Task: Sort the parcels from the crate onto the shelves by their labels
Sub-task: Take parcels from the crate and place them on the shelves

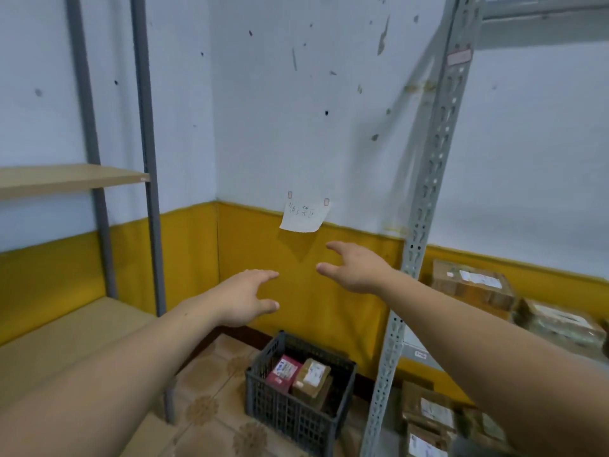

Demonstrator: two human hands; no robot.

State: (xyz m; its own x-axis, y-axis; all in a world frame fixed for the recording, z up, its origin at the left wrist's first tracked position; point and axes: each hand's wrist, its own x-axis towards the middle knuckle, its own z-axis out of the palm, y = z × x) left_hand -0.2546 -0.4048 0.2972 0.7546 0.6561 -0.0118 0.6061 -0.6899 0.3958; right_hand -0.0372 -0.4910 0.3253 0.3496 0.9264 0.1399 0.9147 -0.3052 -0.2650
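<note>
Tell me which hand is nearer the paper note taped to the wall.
Right. The right hand is just below the note, slightly to its right. The left hand is lower and further off to the left. Both are open and empty.

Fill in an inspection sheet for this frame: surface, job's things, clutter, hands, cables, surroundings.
Surface: patterned tan tile floor, bare beside the crate.
Job's things: dark plastic lattice crate on the floor, holding a red-sided labelled box and a brown cardboard labelled parcel; taped brown parcels on the grey metal shelving at right; wooden shelf boards at left bare.
Clutter: nothing seen.
Hands: left hand and right hand open, empty, raised above the crate.
Cables: nothing seen.
Surroundings: white-and-yellow wall, handwritten paper note taped on.
</note>
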